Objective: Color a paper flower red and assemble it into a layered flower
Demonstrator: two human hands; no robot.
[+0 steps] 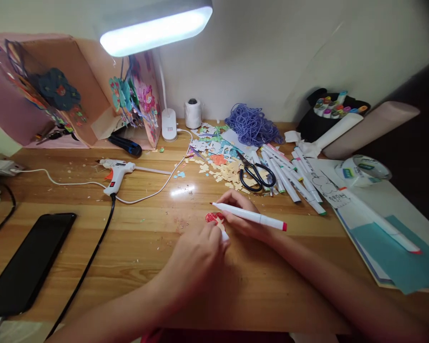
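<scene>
In my right hand (245,216) is a white marker (252,216) with a red end, its uncapped tip pointing left. My left hand (200,247) is closed, its fingers pinching a small paper cutout (213,217) coloured red, with a pale cream part beside the red. A small white piece (224,235) shows under the left fingers; I cannot tell whether it is a cap or paper. The two hands are close together over the wooden desk (157,295), and the left fingers hide part of the cutout.
Black scissors (255,174), paper scraps (218,159) and several markers (289,178) lie beyond my hands. A glue gun (117,176) with its cord and a phone (30,262) are at left. Purple yarn (252,125) is piled at the back. Tape (364,170) rests on papers at right.
</scene>
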